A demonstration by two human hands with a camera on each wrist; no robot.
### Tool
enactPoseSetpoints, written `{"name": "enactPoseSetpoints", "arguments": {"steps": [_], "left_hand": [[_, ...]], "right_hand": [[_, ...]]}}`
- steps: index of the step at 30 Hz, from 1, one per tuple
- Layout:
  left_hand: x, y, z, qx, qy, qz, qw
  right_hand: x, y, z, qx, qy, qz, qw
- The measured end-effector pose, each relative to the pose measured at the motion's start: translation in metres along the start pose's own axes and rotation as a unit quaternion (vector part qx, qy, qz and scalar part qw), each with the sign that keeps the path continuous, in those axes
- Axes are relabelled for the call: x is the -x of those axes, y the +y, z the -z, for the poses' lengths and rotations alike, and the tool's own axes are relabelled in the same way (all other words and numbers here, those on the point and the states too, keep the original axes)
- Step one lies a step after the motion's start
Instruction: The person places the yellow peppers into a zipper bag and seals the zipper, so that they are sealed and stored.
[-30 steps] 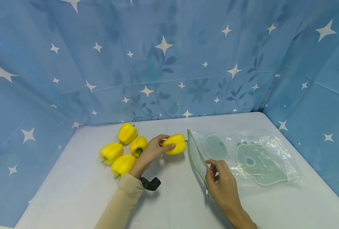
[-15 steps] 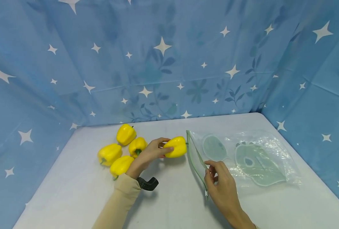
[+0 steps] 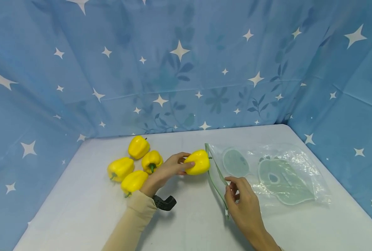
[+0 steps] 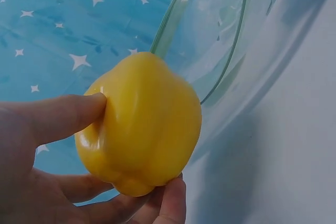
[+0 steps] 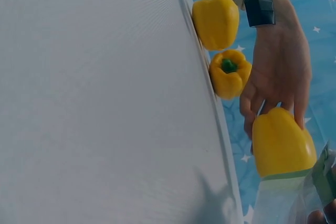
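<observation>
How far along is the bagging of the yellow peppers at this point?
Early. Done: none; the clear zip bag holds no pepper yet. In hand: the left hand grips one yellow pepper right at the bag's green-edged mouth, which the right hand pinches open. Left: getting that one inside, then the four peppers lying grouped on the table.

Yellow peppers [image 3: 135, 164] w/ green stems, clear bag [image 3: 267, 174] w/ green zip, blue star-print cloth [image 3: 186, 62], white table [image 3: 189, 223].
</observation>
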State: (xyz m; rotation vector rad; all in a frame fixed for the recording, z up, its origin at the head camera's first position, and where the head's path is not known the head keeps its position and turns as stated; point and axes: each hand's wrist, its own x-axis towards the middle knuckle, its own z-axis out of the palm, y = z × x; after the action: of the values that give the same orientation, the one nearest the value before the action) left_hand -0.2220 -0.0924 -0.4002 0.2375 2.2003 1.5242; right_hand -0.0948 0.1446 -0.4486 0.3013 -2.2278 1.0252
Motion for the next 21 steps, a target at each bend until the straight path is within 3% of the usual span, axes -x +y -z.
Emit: {"name": "enactPoseSetpoints", "arguments": {"steps": [11,21], "left_hand": [[-0.001,-0.002,-0.009,-0.041,-0.024,-0.030,0.9984],[0.002,0.001,-0.019,-0.118,-0.005,-0.074,0.9902]], "right_hand": [[-0.001,-0.001,0.002,-0.005,0.005,0.002,1.0000],[-0.001,-0.001,0.002,-0.007,0.004,-0.002,1.0000]]}}
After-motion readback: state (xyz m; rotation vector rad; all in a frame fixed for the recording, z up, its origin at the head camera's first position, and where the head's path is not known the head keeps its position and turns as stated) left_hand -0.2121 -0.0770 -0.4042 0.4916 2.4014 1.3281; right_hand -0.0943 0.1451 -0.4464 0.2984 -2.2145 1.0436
